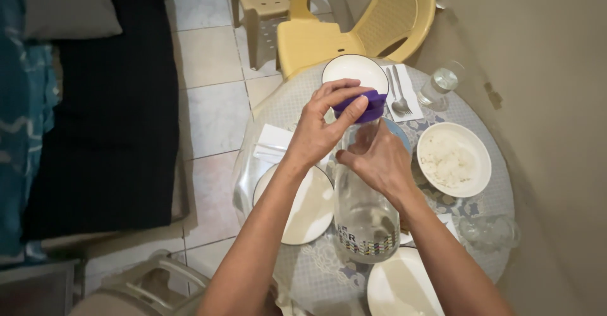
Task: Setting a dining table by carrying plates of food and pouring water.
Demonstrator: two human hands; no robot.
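So from my feed: empty white plate (303,208) sits on the left of the round table (499,183), folded napkin (273,144) just behind it. My left hand (319,129) pinches the purple cap (365,106) of the clear glass bottle (363,212), fingers curled round the rim for grip. My right hand (378,161) wraps the bottle's neck, probably to steady it. Further right there's a bowl of rice (453,159).

bottle (365,215): clear glossy glass | cap (367,106): matt purple plastic | plates (310,205): glazed white ceramic | chair (354,25): yellow plastic | fork (400,91): shiny metal
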